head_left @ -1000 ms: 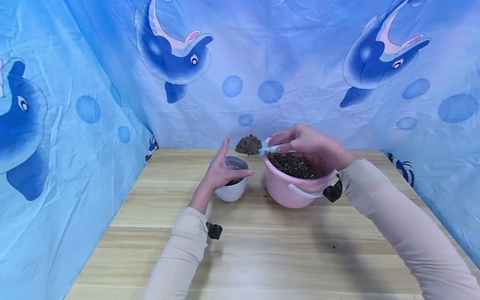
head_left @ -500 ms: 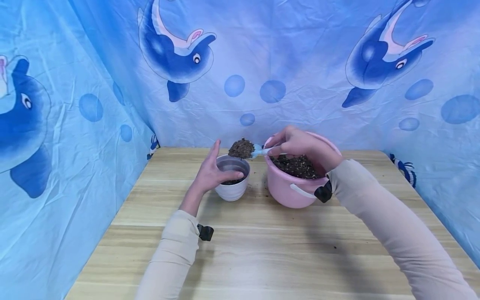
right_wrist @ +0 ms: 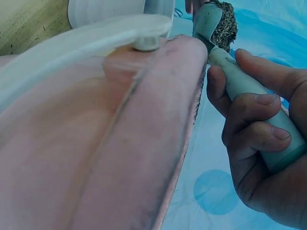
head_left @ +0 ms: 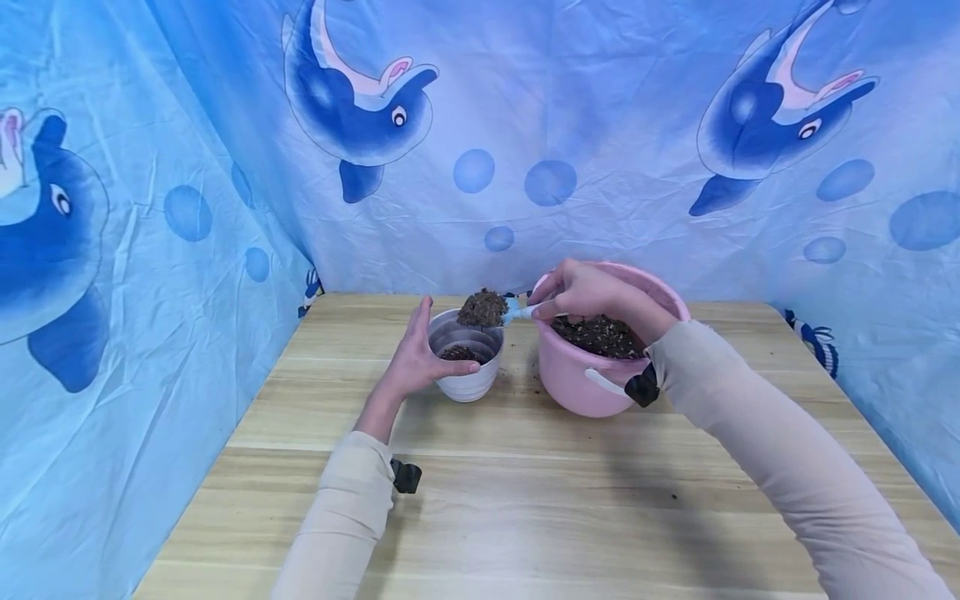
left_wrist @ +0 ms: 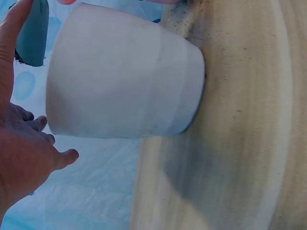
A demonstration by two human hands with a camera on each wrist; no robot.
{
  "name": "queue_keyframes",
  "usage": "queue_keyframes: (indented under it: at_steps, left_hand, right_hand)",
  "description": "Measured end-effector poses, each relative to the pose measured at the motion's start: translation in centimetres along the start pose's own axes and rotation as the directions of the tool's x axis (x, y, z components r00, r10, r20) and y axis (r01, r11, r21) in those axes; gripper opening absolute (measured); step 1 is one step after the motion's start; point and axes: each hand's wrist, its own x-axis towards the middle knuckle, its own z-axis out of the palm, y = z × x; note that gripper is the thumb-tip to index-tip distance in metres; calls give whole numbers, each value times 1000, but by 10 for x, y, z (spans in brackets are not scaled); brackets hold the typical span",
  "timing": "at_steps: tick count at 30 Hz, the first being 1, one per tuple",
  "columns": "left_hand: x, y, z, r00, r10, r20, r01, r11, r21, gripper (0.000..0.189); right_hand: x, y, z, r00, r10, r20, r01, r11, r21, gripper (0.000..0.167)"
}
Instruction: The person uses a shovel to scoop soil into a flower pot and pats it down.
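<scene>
A small light-blue trowel [head_left: 513, 312] carries a heap of dark soil [head_left: 482, 308] over the far rim of a white flowerpot [head_left: 468, 388]. My right hand [head_left: 588, 293] grips the trowel's handle, and in the right wrist view the fingers curl round that handle [right_wrist: 247, 86]. Some dark soil lies at the bottom of the pot. Beside the pot's left side is my left hand [head_left: 414, 360], thumb and fingers spread apart, the thumb across the near rim. The left wrist view shows the pot's plain wall [left_wrist: 120, 72] with spread fingers near its rim.
Right of the pot stands a pink bucket [head_left: 581, 385] partly filled with dark soil [head_left: 600, 337], its white handle [head_left: 603, 382] hanging down in front. Crumbs of soil dot the wooden table [head_left: 510, 500]. A blue dolphin-print cloth [head_left: 600, 225] hangs behind and at the sides.
My right hand has carried the loaded trowel leftward from beside the bucket to over the pot. My left hand has shifted slightly left and lower, showing more of the pot's inside.
</scene>
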Motion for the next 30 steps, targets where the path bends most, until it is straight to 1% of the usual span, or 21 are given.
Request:
queue_keyframes:
  at_steps: [8, 15, 20, 25, 30]
  left_hand:
    - [-5, -15, 4, 999, -33, -15, 33, 999, -3, 140]
    - [-6, -22, 9, 997, -73, -24, 72, 997, -35, 141]
    - [-6, -25, 13, 995, -91, -30, 89, 994, -69, 139]
    - [-6, -26, 16, 995, -87, -47, 82, 992, -96, 138]
    - [-6, -26, 18, 994, -98, -56, 92, 991, -95, 136]
  right_hand:
    - [2, -6, 1, 1000, 11, 13, -10, 998, -64, 28]
    - [4, -11, 0, 998, 47, 50, -44, 998, -54, 30]
    - [8, -11, 0, 995, 59, 79, -55, 997, -52, 31]
    - [10, -12, 0, 994, 66, 88, -60, 996, -63, 33]
    - [12, -16, 0, 991, 94, 98, -90, 995, -44, 35]
